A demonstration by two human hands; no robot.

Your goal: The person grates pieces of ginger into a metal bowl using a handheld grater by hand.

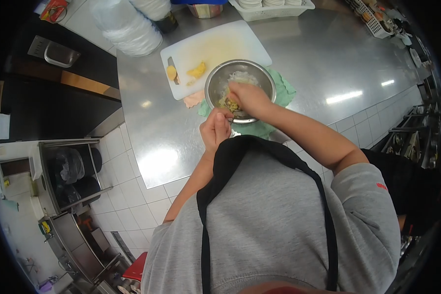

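Observation:
A round metal bowl (213,85) holds a pale, shredded-looking food with yellow bits (230,104). Inside it my right hand (250,99) is closed, its fingers down at the food; what they grip, if anything, is hidden. My left hand (216,128) is closed at the bowl's near left rim, with the thumb near the edge. Green cloth (281,88) shows around the bowl on the steel table. Behind and left lies a white cutting board (245,41) with yellow pieces (197,71) and a small round yellow piece (171,73) near its handle hole.
Stacked plastic-wrapped containers (127,32) stand at the table's back left. A white tray (274,12) with stacked white items is at the back. A white basket (372,19) sits at the back right. Someone in dark clothing (402,188) is at the right.

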